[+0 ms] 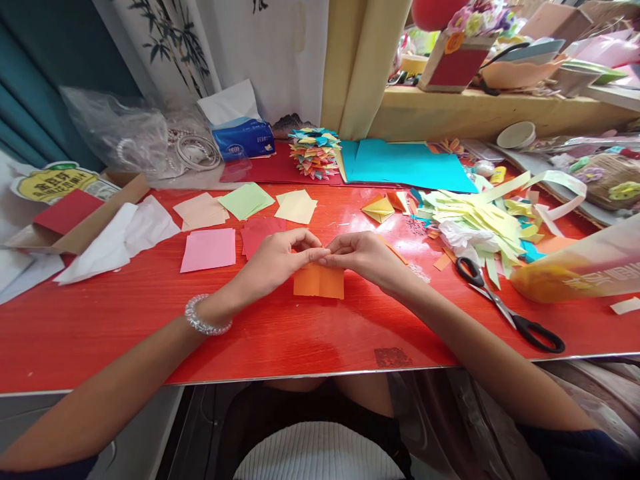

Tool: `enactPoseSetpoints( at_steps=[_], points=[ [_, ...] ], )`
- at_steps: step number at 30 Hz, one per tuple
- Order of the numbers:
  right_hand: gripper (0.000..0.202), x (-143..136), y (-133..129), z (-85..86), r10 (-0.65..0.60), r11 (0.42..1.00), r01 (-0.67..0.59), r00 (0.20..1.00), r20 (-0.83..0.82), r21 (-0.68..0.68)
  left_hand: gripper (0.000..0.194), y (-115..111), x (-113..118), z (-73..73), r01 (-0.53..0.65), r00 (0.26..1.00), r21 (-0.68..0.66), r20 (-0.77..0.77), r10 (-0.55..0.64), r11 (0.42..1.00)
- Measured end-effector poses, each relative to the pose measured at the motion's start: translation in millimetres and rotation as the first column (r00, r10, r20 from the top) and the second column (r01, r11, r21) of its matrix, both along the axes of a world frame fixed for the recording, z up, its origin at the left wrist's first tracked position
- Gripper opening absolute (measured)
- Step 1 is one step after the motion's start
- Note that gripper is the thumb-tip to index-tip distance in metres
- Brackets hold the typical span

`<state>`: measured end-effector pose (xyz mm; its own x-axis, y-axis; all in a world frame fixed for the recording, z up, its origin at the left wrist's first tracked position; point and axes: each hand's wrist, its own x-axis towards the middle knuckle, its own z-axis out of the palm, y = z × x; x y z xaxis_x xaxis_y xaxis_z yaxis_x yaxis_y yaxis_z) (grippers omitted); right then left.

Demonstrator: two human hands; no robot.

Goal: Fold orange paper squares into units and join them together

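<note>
- At the middle of the red table point(150, 347), near its front edge: orange paper point(319, 283), creased down the centre, right between your two hands.
- Your left hand point(280, 257): narrow, thumb and fingers pinching the orange paper at its far edge. Clear beaded bracelet point(200, 319) on that wrist.
- Your right hand point(365, 255): narrow too, pinching the same far edge; its fingertips meet your left ones, maybe touching, can't tell exactly.
- Just behind your left hand: red squares point(255, 233), partly covered by it. Pink squares point(207, 251) to the left of those.
- Farther back, in a row from left: peach squares point(201, 210), green squares point(247, 201), cream squares point(297, 206).
- Behind your right hand: folded yellow paper point(379, 209).
- Right of your right hand: pale green strips point(470, 217) in a loose heap, crumpled white tissue point(465, 235) at the near side, scissors point(500, 307) lying slantwise, black loops at opposite ends.
- Back of table: blue tissue pack point(243, 137), spiky multicoloured paper piece point(316, 157), bright blue sheets point(410, 167).
- Left side: open cardboard box point(97, 217), white paper point(107, 243) beside it, clear plastic bag point(140, 137) behind.
</note>
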<state>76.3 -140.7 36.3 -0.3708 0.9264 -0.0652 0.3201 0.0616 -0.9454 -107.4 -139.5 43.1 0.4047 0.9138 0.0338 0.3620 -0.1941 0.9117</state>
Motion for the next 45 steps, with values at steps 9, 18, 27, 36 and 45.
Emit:
enactPoseSetpoints(
  at_steps=[9, 18, 27, 36, 45],
  points=[
    [0.045, -3.3, -6.4, 10.4, 0.083, 0.993, -0.08, 0.996, -0.038, 0.087, 0.023, 1.2, -4.0, 4.4, -0.126, 0.974, 0.021, 0.192, 0.12, 0.992],
    [0.041, -0.7, -2.2, 6.3, 0.069, 0.992, -0.074, 0.996, 0.053, 0.102, 0.017, 1.4, -1.6, 5.0, -0.126, 0.967, 0.014, 0.225, 0.12, 0.992],
    [0.04, 14.8, 7.2, 12.1, 0.125, 0.989, -0.132, 0.986, 0.11, 0.066, 0.015, 5.9, -6.0, 7.5, -0.224, 0.877, -0.153, 0.399, 0.268, 0.963],
    [0.028, -3.2, -1.2, 5.5, -0.048, 0.999, 0.052, 0.949, -0.312, 0.005, 0.014, -9.1, 7.2, 2.3, -0.106, 0.834, -0.318, 0.487, 0.258, 0.942],
    [0.022, 5.0, 3.8, 8.1, -0.167, 0.986, 0.157, 0.94, -0.298, -0.059, 0.016, -9.6, 5.4, 3.7, -0.028, 0.862, -0.28, 0.48, 0.165, 0.959]
  ],
)
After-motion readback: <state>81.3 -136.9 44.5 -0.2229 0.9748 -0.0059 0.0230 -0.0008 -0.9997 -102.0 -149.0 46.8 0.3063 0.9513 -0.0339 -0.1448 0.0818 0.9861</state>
